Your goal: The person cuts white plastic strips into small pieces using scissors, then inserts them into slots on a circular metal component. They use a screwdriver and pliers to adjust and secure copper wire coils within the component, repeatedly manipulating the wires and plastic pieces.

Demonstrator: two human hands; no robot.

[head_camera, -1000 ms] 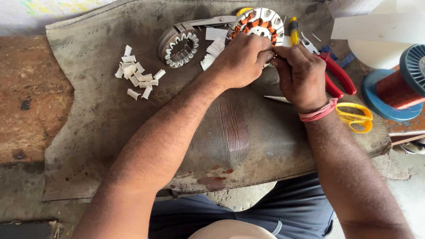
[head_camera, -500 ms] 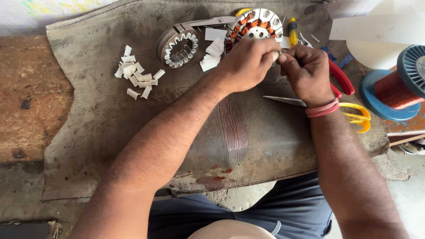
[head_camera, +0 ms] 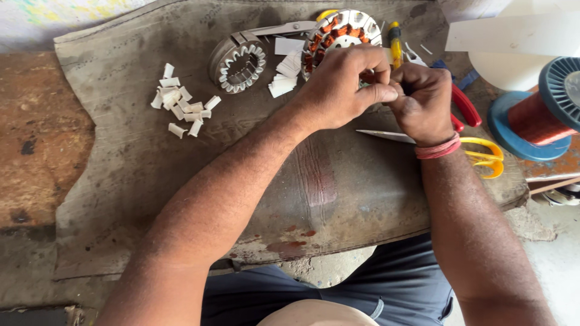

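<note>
My two hands meet at about one o'clock on the desk (head_camera: 36, 157), over a worn grey mat (head_camera: 338, 187): my left hand (head_camera: 341, 90) is curled with thumb pressed against fingertips, and my right hand (head_camera: 423, 99), a red band at its wrist, is bunched knuckle to knuckle against it, both pinching something too small for me to make out. Just beyond my left hand, at twelve o'clock, lies the wound stator (head_camera: 338, 33) with its copper coils, partly hidden by my fingers. At eleven o'clock sits a bare stator core (head_camera: 240, 62), with a scatter of white paper slips (head_camera: 181, 104) at ten o'clock. Yellow-handled scissors (head_camera: 477, 151) lie under my right wrist at three o'clock, near red-handled pliers (head_camera: 465, 105) and a spool of copper wire (head_camera: 538, 111).
</note>
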